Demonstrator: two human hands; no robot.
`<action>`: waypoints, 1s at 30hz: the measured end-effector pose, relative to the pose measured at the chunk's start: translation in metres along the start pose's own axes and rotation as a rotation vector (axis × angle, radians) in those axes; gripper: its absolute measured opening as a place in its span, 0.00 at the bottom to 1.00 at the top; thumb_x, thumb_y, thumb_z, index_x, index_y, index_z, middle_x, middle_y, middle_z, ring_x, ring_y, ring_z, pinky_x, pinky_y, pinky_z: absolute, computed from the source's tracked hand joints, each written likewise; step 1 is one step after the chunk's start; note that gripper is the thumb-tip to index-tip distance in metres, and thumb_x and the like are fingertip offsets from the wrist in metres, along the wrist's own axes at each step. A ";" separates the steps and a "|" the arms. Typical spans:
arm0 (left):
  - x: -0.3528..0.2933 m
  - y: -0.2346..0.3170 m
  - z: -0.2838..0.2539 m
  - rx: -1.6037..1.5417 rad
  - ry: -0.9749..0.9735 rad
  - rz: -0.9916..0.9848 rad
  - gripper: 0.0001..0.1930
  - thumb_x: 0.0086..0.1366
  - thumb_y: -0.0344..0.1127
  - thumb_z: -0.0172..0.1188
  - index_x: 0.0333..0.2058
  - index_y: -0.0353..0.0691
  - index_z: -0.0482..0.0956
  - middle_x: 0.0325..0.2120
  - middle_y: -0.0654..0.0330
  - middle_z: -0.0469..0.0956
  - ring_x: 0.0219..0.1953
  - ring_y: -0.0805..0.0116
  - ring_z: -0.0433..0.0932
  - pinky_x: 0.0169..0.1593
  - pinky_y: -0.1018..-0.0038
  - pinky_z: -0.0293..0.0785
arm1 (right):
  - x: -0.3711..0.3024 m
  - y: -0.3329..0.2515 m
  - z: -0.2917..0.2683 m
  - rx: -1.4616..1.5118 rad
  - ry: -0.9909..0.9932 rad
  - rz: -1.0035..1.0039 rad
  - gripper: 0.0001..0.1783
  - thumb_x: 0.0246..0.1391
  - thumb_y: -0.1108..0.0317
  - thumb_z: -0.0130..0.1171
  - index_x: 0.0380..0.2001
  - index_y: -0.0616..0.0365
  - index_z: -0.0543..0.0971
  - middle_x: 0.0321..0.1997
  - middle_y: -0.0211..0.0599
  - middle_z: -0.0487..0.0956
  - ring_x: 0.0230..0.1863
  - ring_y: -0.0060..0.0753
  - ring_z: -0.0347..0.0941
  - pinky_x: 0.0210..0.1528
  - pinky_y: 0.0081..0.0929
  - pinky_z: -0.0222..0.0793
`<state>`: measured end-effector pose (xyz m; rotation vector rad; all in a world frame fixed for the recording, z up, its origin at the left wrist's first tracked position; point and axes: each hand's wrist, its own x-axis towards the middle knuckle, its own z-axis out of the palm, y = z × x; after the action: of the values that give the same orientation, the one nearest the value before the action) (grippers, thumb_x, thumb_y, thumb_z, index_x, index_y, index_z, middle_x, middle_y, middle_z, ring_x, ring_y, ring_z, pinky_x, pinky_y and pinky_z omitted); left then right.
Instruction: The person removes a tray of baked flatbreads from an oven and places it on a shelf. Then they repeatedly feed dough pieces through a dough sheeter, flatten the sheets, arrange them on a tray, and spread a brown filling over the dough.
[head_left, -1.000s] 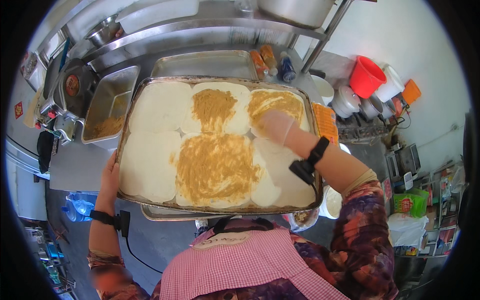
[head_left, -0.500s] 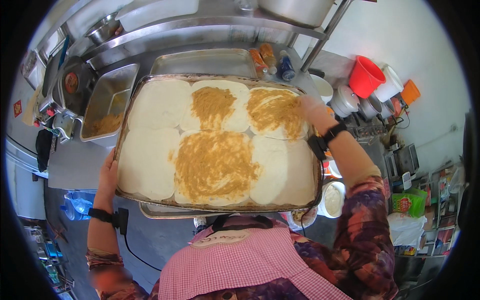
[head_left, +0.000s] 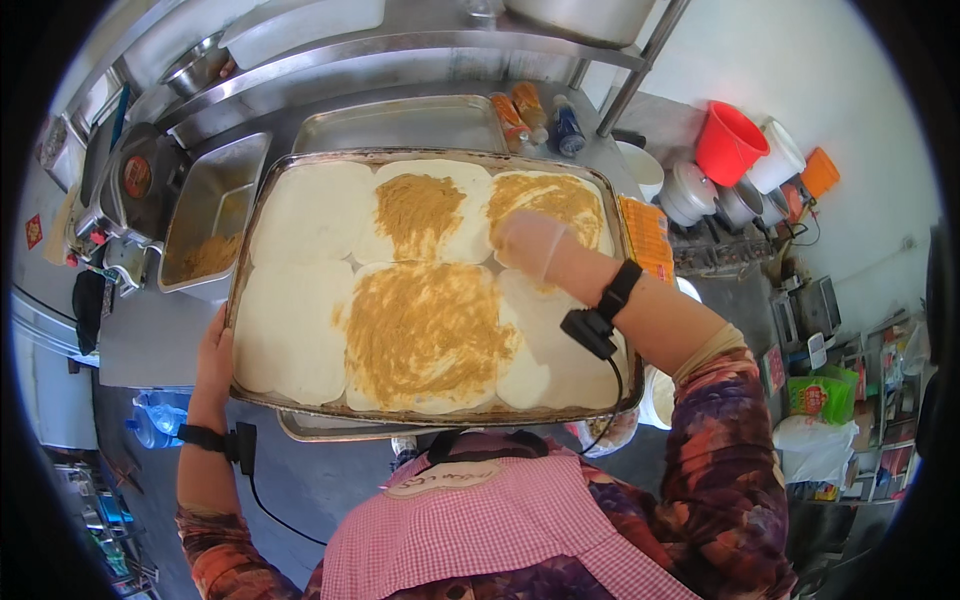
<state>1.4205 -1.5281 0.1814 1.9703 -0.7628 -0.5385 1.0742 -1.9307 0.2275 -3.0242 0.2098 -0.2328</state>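
A large baking tray (head_left: pixel 425 408) holds several flat rounds of pale dough (head_left: pixel 305 210). Brown paste (head_left: pixel 425 320) coats the near middle round almost to its rim. A smaller patch of paste (head_left: pixel 415 210) lies on the far middle round, and more paste (head_left: pixel 550 195) is streaked over the far right one. My left hand (head_left: pixel 215 350) grips the tray's left edge, fingers out of sight underneath. Over the lower left part of the far right round is my right hand (head_left: pixel 532 243), seemingly in a thin clear glove. It is blurred and its fingers are hidden beneath it.
Left of the tray stands a deep metal pan (head_left: pixel 212 215) with some brown paste in it. Behind are an empty-looking metal tray (head_left: pixel 400 125) and several bottles (head_left: pixel 568 128). A steel shelf (head_left: pixel 420 42) overhangs the counter. Buckets, including a red one (head_left: pixel 730 145), stand at right.
My right hand has moved left and nearer, from the far right round's right edge to its lower left part. The left hand still grips the tray.
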 end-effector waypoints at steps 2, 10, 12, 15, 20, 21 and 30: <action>-0.001 0.000 0.000 -0.017 0.005 -0.004 0.24 0.68 0.30 0.40 0.62 0.33 0.61 0.58 0.54 0.67 0.59 0.66 0.65 0.62 0.75 0.58 | -0.010 0.011 0.008 -0.158 0.168 0.079 0.11 0.48 0.61 0.56 0.24 0.57 0.80 0.28 0.45 0.78 0.33 0.47 0.75 0.35 0.39 0.70; 0.003 -0.019 -0.002 -0.113 0.009 -0.016 0.23 0.68 0.28 0.40 0.62 0.33 0.61 0.58 0.55 0.67 0.60 0.67 0.64 0.62 0.74 0.57 | -0.071 0.088 0.012 -0.275 -0.457 0.574 0.15 0.49 0.56 0.57 0.34 0.53 0.81 0.35 0.43 0.81 0.38 0.47 0.78 0.38 0.39 0.73; 0.003 -0.020 -0.001 -0.135 0.001 -0.019 0.23 0.68 0.28 0.40 0.62 0.33 0.61 0.57 0.55 0.67 0.59 0.67 0.64 0.62 0.74 0.57 | -0.062 0.080 -0.010 -0.303 -0.295 0.635 0.15 0.47 0.55 0.57 0.34 0.52 0.81 0.35 0.43 0.81 0.38 0.46 0.78 0.38 0.39 0.73; 0.001 -0.012 -0.003 -0.125 -0.020 -0.006 0.23 0.68 0.28 0.40 0.62 0.33 0.61 0.57 0.55 0.67 0.59 0.67 0.65 0.62 0.75 0.58 | -0.042 0.075 -0.016 -0.075 0.021 0.569 0.15 0.48 0.55 0.56 0.34 0.51 0.81 0.36 0.42 0.81 0.38 0.46 0.77 0.39 0.38 0.73; -0.001 -0.005 0.001 -0.121 0.006 -0.029 0.23 0.68 0.29 0.40 0.61 0.32 0.61 0.57 0.54 0.68 0.59 0.66 0.65 0.62 0.74 0.58 | -0.020 0.034 0.045 -0.129 -0.145 0.304 0.14 0.48 0.56 0.57 0.35 0.51 0.80 0.36 0.38 0.81 0.39 0.47 0.76 0.39 0.37 0.72; -0.002 -0.007 0.000 -0.074 0.004 -0.021 0.23 0.68 0.29 0.40 0.61 0.32 0.62 0.57 0.54 0.68 0.59 0.66 0.65 0.62 0.75 0.58 | -0.028 0.031 0.044 -0.113 -0.117 0.294 0.13 0.49 0.57 0.57 0.34 0.51 0.80 0.35 0.39 0.81 0.38 0.47 0.76 0.39 0.37 0.72; 0.006 -0.023 -0.003 -0.142 0.007 -0.024 0.24 0.67 0.28 0.42 0.61 0.32 0.61 0.57 0.54 0.68 0.59 0.67 0.65 0.62 0.75 0.57 | -0.071 0.015 0.014 -0.112 -0.274 0.505 0.14 0.48 0.57 0.59 0.36 0.51 0.83 0.34 0.44 0.81 0.38 0.47 0.78 0.38 0.38 0.73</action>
<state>1.4331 -1.5222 0.1622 1.8514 -0.6785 -0.5837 1.0047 -1.9343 0.2014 -2.9343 0.9626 0.2396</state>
